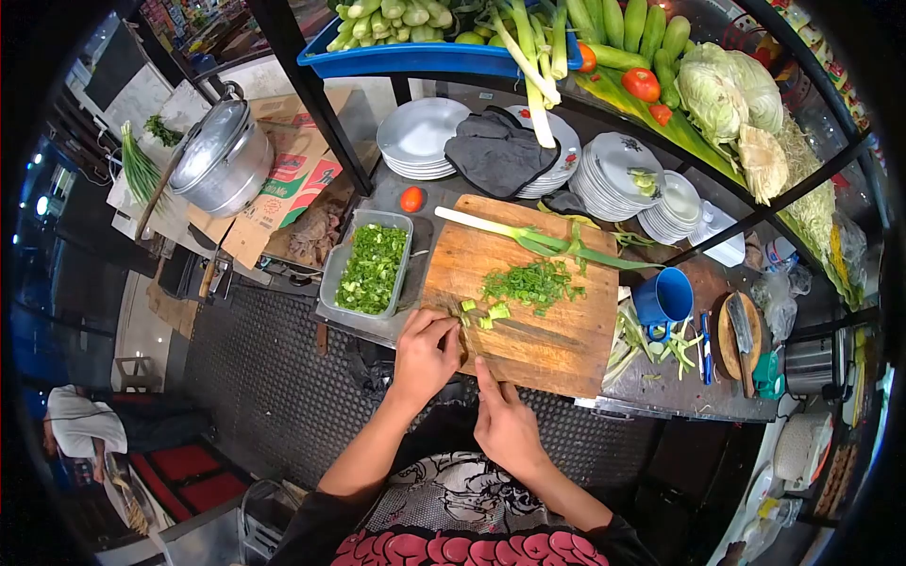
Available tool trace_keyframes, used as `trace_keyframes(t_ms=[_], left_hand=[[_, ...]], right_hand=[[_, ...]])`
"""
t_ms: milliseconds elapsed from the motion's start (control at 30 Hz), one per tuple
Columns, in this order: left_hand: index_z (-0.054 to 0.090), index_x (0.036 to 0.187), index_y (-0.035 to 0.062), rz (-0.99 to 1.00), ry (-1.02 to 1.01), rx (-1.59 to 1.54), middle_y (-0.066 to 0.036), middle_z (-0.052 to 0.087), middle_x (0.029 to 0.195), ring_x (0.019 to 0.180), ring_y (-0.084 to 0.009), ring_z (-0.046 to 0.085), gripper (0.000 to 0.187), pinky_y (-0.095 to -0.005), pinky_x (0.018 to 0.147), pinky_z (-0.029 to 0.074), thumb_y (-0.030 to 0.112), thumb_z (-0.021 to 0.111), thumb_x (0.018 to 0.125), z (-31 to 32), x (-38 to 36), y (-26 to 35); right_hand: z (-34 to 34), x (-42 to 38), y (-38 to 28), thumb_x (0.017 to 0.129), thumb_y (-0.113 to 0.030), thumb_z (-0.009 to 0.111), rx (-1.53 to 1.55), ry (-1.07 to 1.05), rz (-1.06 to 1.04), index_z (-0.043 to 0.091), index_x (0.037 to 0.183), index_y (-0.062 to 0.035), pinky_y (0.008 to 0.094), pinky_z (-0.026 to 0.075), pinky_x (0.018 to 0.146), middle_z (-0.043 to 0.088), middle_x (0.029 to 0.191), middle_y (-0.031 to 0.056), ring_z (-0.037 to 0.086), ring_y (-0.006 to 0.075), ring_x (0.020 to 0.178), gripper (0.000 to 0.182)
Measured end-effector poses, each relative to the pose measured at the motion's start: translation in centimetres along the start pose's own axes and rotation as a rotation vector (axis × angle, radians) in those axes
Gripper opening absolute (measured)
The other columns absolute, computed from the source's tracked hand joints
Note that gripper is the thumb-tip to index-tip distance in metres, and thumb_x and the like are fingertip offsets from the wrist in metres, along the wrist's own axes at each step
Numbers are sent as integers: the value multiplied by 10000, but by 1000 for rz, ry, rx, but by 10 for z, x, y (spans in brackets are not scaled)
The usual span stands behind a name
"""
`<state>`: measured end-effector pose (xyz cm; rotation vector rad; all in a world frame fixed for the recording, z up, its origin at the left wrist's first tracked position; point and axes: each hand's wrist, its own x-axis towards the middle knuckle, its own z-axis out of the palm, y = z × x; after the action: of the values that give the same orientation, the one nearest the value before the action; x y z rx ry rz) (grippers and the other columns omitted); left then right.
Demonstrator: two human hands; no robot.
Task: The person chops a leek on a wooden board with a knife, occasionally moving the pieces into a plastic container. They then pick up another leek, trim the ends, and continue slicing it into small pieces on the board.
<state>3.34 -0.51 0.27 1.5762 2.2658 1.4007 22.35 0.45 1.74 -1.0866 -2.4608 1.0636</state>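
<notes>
A wooden cutting board (557,354) lies in front of me. At its near left edge my left hand (427,357) is closed in a pinch; what it holds is hidden. My right hand (507,426) grips a knife (474,345), index finger stretched along it; the handle is covered by the hand and the blade is hard to make out. Pale green cut pieces (487,317) lie just beyond my left fingertips. Farther back is a pile of finely sliced greens (533,286). A whole leek (477,222) stretches across the far part of the board.
Left of the board stands a plastic container (326,288) of chopped greens, with a tomato (411,199) behind it. Stacked plates (423,132) line the back. To the right are a blue mug (662,295) and another knife (739,325). Dark metal bars (316,94) frame the stall.
</notes>
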Motion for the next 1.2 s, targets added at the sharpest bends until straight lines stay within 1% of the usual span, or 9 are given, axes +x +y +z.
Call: trace_keyframes(t_ms=[133,233,333,467,567,600,700,733,1200], left_hand=[[783,934,-35,-3,15,-8,-155,734,943,880,-360,691,103,-420,799,562,-47,784,832,2,-1,-1],[787,934,-28,-28,28,-25,-157,734,946,884,-360,695,100,-419,804,566,-43,788,835,1,-3,-1],[790,933,-22,-29,37,-30,-156,734,943,880,-358,694,97,-421,803,566,-40,791,838,1,-3,-1],[794,923,-11,4,49,-7,-143,738,934,864,-346,683,97,-421,796,558,-31,803,829,0,-4,-1],[797,916,-5,72,31,140,-129,741,926,854,-332,669,101,-415,797,545,-24,812,817,-7,-2,8],[799,920,-3,53,32,118,-118,738,928,865,-329,662,100,-418,811,539,-12,806,822,-7,-3,7],[804,928,2,12,32,56,-96,732,931,888,-326,648,98,-423,839,529,8,792,831,-2,-6,2],[804,926,3,5,34,41,-95,732,929,888,-327,649,96,-424,839,529,5,789,832,-1,-7,1],[801,917,7,-12,60,28,-96,718,917,888,-330,650,88,-427,828,525,0,793,830,5,-7,-1]], right_hand=[[-3,-1,-2,979,-47,594,-10,9,-2,380,1664,-153,564,590,709,653,986,284,683,471,762,725],[-14,-21,2,978,-42,593,-25,-42,43,431,1638,-139,545,580,701,662,938,261,682,459,757,687],[-28,-44,15,977,-87,619,23,17,-19,488,1615,-169,499,585,635,651,872,217,677,410,655,656],[-31,-62,32,1009,-77,627,252,42,67,572,1562,-153,453,525,621,589,805,179,617,350,615,561],[-25,-52,29,1016,-77,619,271,72,32,558,1571,-151,465,533,648,597,816,193,633,377,661,563],[-22,-45,26,1024,-81,610,261,68,-7,495,1613,-168,492,543,675,605,851,210,645,417,707,607],[-9,-28,19,1038,-60,582,193,29,2,472,1622,-122,457,530,687,592,836,197,625,387,702,597],[-6,-24,19,1042,-57,561,179,8,2,434,1646,-145,492,536,710,599,864,213,630,421,727,624],[-3,-12,14,1030,-53,559,154,-28,18,389,1667,-151,536,545,743,607,903,246,643,463,768,667]])
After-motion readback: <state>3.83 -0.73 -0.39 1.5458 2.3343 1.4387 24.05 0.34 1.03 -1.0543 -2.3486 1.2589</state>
